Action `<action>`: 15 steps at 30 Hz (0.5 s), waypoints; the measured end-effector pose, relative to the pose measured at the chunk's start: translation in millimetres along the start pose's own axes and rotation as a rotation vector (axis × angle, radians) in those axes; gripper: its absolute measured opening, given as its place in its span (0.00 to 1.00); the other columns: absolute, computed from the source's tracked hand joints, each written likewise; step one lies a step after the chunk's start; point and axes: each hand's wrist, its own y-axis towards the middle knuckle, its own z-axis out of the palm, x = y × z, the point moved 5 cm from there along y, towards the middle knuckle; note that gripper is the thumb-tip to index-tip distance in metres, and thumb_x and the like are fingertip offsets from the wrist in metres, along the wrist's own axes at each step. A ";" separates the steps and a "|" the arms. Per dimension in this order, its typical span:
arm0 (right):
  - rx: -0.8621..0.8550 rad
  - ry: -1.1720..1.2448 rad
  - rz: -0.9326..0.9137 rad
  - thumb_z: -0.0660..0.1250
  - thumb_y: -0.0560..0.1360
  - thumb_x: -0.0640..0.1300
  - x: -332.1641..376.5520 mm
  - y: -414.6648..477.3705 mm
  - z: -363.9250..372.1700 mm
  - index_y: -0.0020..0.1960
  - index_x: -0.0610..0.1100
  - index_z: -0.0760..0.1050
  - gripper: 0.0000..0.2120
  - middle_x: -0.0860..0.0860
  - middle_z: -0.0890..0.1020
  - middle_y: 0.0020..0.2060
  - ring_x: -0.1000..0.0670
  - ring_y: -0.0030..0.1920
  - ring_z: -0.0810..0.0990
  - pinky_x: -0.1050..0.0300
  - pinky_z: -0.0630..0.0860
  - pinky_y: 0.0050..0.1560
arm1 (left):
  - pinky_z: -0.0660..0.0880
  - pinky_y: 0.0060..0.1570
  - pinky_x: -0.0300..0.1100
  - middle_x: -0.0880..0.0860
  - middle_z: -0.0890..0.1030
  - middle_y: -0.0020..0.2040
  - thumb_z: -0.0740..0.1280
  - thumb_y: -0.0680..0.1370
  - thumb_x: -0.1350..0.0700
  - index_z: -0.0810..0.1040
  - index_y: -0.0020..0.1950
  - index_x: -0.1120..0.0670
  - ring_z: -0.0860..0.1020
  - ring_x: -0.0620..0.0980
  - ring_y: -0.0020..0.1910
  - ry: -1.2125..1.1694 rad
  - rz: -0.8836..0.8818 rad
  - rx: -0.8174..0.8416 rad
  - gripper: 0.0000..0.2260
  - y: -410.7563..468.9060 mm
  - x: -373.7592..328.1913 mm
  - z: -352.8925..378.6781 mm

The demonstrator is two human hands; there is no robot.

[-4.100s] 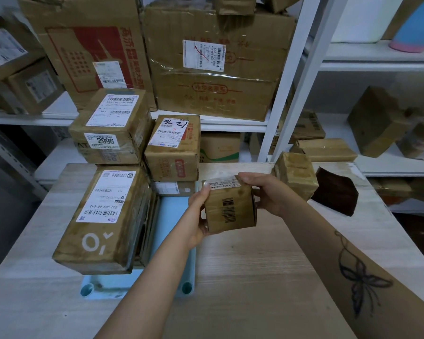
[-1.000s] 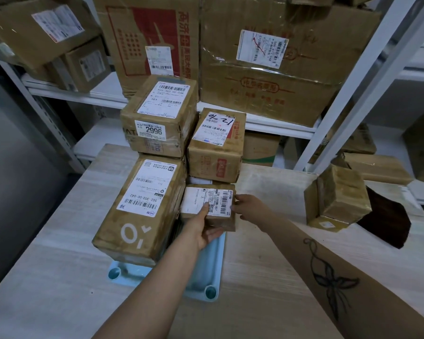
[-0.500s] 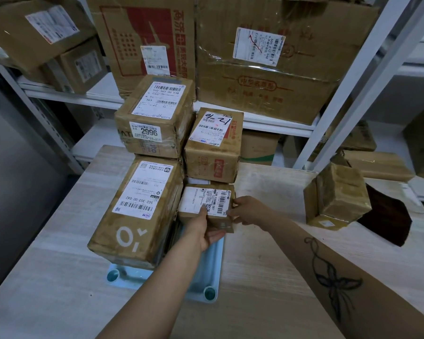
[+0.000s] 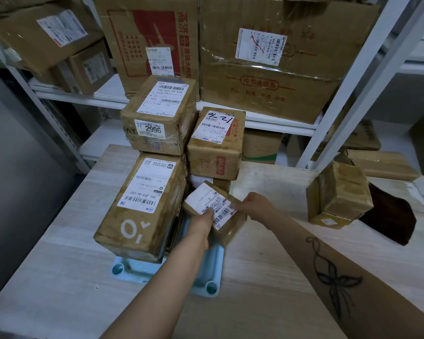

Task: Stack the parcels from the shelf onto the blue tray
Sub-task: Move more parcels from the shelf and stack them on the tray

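Observation:
A small brown parcel (image 4: 212,206) with a white label is tilted over the right side of the blue tray (image 4: 209,270). My left hand (image 4: 202,228) grips its near edge and my right hand (image 4: 257,206) holds its right end. On the tray's left lies a long parcel (image 4: 142,204) marked "O". Behind it sits a parcel (image 4: 159,118) labelled 2996, stacked higher. To the right of that one stands a parcel (image 4: 217,143) with handwriting on its label. Whether the held parcel touches the tray is hidden by my hands.
The tray rests on a pale wooden table (image 4: 267,277). A taped parcel (image 4: 339,194) and a dark brown packet (image 4: 392,216) lie at the table's right. White shelves (image 4: 267,118) behind hold large cartons (image 4: 274,57) and more parcels.
The small parcel has turned from lying square to tilted, its right end swung nearer to me. Both hands stay on it.

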 end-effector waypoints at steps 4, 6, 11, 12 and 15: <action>0.129 0.072 0.048 0.70 0.73 0.49 -5.8 -7.5 8.7 0.55 0.40 0.72 0.16 0.43 0.78 0.48 0.47 0.43 0.79 0.53 0.78 0.46 | 0.73 0.44 0.47 0.58 0.78 0.58 0.66 0.77 0.61 0.68 0.65 0.62 0.78 0.58 0.54 0.000 0.138 -0.098 0.17 0.9 -6.0 -7.5; 0.221 0.076 0.054 0.68 0.74 0.47 -7.6 -11.8 16.1 0.61 0.42 0.72 0.17 0.43 0.79 0.48 0.50 0.37 0.78 0.56 0.78 0.42 | 0.76 0.51 0.50 0.59 0.77 0.59 0.66 0.76 0.63 0.63 0.67 0.62 0.78 0.58 0.55 0.004 0.219 -0.145 0.21 0.9 -10.7 -12.1; 0.296 0.074 0.052 0.67 0.76 0.43 -6.9 -13.1 33.4 0.63 0.39 0.73 0.17 0.41 0.80 0.46 0.51 0.34 0.79 0.59 0.78 0.40 | 0.70 0.62 0.51 0.60 0.70 0.66 0.63 0.78 0.54 0.62 0.71 0.52 0.71 0.61 0.63 0.331 0.305 -0.282 0.22 -4.9 -18.4 -22.5; 0.293 0.080 0.053 0.67 0.76 0.41 -6.7 -12.9 35.5 0.63 0.38 0.74 0.17 0.40 0.80 0.46 0.51 0.34 0.79 0.59 0.79 0.41 | 0.67 0.64 0.51 0.61 0.67 0.68 0.61 0.79 0.52 0.62 0.73 0.49 0.67 0.62 0.66 0.449 0.299 -0.312 0.22 -7.5 -19.6 -24.2; 0.292 0.108 0.050 0.66 0.77 0.38 -7.4 -12.7 41.0 0.63 0.35 0.73 0.16 0.40 0.80 0.44 0.51 0.35 0.78 0.58 0.79 0.43 | 0.62 0.66 0.53 0.61 0.61 0.72 0.57 0.81 0.50 0.52 0.77 0.49 0.61 0.61 0.70 0.707 0.353 -0.347 0.26 -14.2 -20.8 -24.4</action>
